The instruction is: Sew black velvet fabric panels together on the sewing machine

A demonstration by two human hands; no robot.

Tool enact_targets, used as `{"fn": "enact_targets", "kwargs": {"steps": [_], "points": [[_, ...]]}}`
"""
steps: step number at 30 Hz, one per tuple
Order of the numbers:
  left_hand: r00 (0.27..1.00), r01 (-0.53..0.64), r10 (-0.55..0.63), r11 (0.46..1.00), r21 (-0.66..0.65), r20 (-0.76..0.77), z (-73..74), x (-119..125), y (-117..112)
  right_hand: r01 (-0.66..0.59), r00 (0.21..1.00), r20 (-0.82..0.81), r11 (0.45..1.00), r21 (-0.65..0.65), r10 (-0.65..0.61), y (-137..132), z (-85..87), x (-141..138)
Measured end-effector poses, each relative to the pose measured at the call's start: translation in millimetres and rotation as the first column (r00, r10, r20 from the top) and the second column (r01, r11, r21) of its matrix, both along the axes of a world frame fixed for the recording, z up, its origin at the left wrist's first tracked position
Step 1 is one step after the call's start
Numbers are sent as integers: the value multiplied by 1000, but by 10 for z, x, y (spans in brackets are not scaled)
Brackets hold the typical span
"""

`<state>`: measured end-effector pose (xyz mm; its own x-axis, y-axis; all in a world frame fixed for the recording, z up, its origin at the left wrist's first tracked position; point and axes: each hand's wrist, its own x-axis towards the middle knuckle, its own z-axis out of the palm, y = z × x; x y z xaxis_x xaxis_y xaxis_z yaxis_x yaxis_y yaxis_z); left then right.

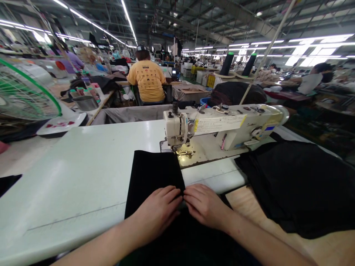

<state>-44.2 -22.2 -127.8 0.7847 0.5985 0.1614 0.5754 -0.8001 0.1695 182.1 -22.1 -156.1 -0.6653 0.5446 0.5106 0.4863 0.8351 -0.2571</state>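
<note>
A piece of black fabric (152, 177) lies on the pale sewing table, its far right corner at the presser foot of the sewing machine (216, 127). My left hand (162, 205) is closed on the fabric's right edge near the table's front. Just beside it, my right hand (203, 205) pinches the same edge, the fingertips of both hands almost meeting. Both thumbs are hidden beneath the fingers. Toward me the fabric drops over the front edge and merges with dark cloth below.
To the right, a stack of black fabric pieces (302, 181) rests partly on a wooden board (249, 207). A green-rimmed fan (27, 92) stands at left. Two dark thread cones (227, 64) are behind the machine. A person in a yellow shirt (146, 79) sits ahead, facing away.
</note>
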Motion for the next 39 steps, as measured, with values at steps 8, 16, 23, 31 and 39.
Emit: {"fn": "enact_targets", "kwargs": {"steps": [8, 16, 23, 31, 39], "points": [[999, -12, 14, 998, 58, -31, -28, -92, 271, 32, 998, -58, 999, -10, -33, 324, -34, -69], [999, -32, 33, 998, 52, -10, -16, -208, 774, 87, 996, 30, 996, 24, -88, 847, -34, -200], [996, -82, 81, 997, 14, 28, 7, -263, 1205, 221, 972, 78, 975, 24, -222, 1192, -38, -312], [981, -185, 183, 983, 17, 60, -102, -311, 1463, 297, 954, 60, 955, -21, -295, 1003, -69, -331], [938, -346, 346, 938, 16, 29, -187, -292, 1291, 280, 959, 50, 960, -23, -278, 617, 0, -269]]}}
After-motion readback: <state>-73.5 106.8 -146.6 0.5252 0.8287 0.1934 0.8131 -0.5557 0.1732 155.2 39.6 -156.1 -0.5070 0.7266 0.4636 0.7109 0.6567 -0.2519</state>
